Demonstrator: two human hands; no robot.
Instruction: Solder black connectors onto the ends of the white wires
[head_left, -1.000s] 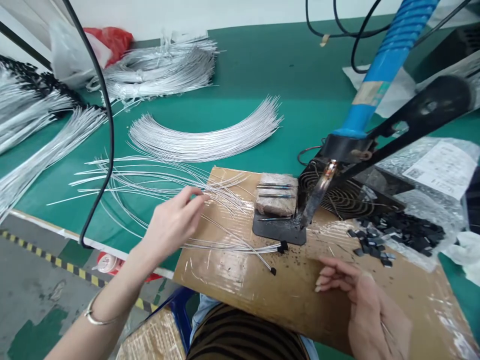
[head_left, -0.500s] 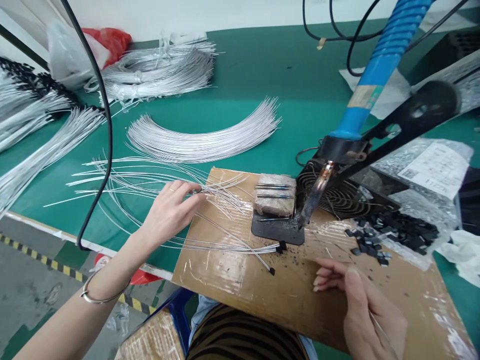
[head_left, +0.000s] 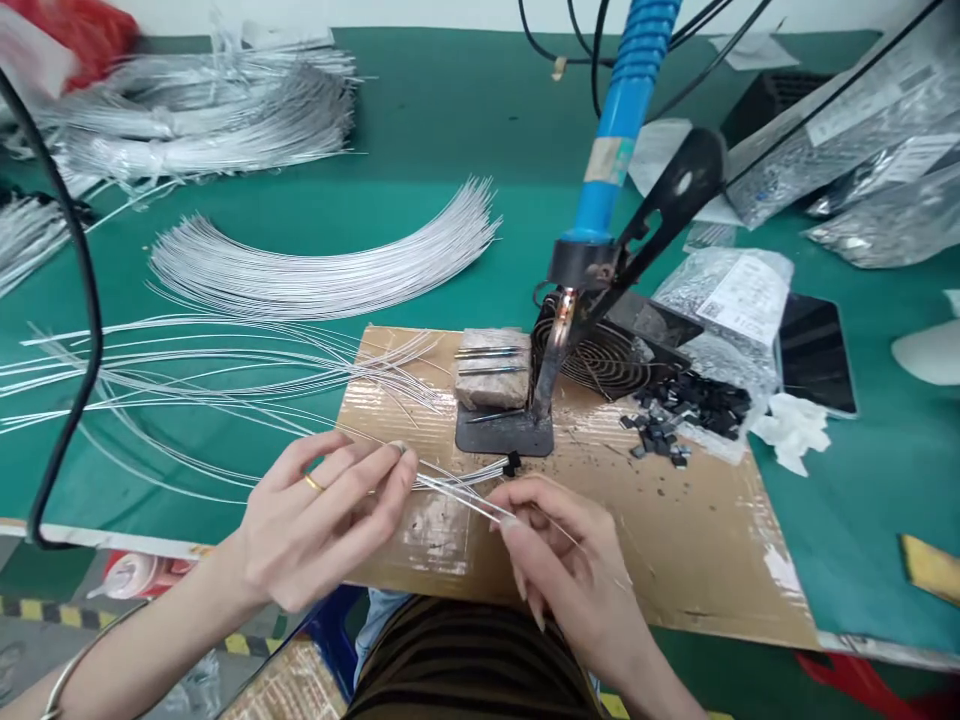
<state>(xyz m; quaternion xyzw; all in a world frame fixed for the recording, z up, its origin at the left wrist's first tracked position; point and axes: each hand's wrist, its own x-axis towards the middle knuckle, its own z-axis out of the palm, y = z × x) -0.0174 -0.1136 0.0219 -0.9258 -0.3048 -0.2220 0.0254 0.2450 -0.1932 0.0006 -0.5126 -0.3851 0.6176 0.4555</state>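
My left hand (head_left: 322,515) pinches a thin silver wire (head_left: 457,495) near the front of a taped cardboard board (head_left: 675,540). My right hand (head_left: 562,555) pinches the same wire a little further right, thumb and forefinger closed on it. Just beyond the hands lies a small group of wires ending in black caps (head_left: 511,464). Loose silver wires (head_left: 187,370) fan out to the left over the green table (head_left: 450,140). A soldering iron with a blue handle (head_left: 622,110) stands tilted on a black stand (head_left: 502,432) behind the hands.
A curved bundle of silver wires (head_left: 322,275) and larger coiled bundles (head_left: 202,120) lie at the back left. Small black parts (head_left: 682,410) spill from a plastic bag by a round fan grille (head_left: 600,355). A black cable (head_left: 82,300) hangs at left. A phone (head_left: 814,350) lies at right.
My left hand drew back from the loose wires to the board's front with a wire. My right hand came up from the lower right and took hold of it. The view shifted right.
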